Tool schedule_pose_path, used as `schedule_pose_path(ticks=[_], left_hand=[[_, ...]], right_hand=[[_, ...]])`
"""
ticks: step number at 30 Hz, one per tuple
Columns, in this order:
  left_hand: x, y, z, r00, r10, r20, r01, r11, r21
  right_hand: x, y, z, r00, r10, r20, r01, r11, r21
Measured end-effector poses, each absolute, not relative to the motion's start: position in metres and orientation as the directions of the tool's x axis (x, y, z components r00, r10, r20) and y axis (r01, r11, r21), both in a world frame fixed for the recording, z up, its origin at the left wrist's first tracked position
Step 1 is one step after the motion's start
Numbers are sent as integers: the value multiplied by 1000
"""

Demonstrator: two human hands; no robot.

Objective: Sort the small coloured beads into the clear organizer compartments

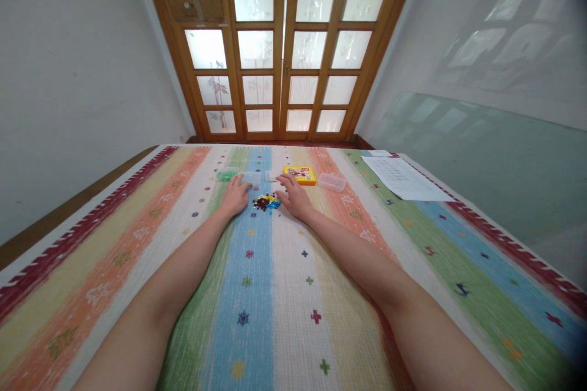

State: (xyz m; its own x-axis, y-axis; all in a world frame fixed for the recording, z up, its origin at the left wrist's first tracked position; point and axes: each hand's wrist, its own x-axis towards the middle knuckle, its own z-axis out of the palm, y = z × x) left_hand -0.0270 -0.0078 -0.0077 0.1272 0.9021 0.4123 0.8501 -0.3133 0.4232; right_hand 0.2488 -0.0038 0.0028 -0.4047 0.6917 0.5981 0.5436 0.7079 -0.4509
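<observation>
Bare forearms (183, 275) reach in over the cloth-covered worktop (284, 342). Beyond them, a yellow-orange box (300, 175) carries dark printing too small to read; so does a printed sheet (403, 178) off to the right. One clear container (226, 175) at the left shows green contents; a clear tray (331, 181) sits just right of the yellow-orange box. Small coloured pieces (265, 202), brown, yellow, blue and white, are heaped on the worktop between the hands. The left hand (235, 197) has a loosely parted grip beside the heap; the right hand (294, 197) has its grip spread, thumb near the pieces.
</observation>
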Motion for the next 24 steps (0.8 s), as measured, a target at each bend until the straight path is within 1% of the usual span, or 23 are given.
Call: schedule_pose_path(ticks=[5, 9, 14, 18, 20, 22, 24], left_hand=[[-29, -8, -5, 51, 899, 434, 862, -260, 436], [-35, -6, -4, 2, 908, 418, 886, -195, 420], [-38, -1, -9, 91, 921, 378, 847, -271, 457], [-43, 4, -11, 116, 906, 407, 803, -327, 498], [-49, 8, -10, 54, 893, 447, 821, -295, 489], [-59, 11, -8, -59, 879, 474, 856, -200, 477], [-70, 13, -6, -146, 878, 456, 880, -95, 465]], right_hand=[[249, -2, 1, -408, 692, 595, 542, 709, -451], [249, -1, 0, -413, 692, 592, 544, 709, -449], [249, -1, -1, -419, 695, 584, 551, 706, -445], [249, -1, -1, -422, 691, 587, 546, 710, -444], [249, -1, -1, -425, 693, 583, 546, 709, -446], [249, -1, -1, -427, 698, 574, 546, 705, -451], [250, -1, -2, -432, 701, 567, 544, 704, -456]])
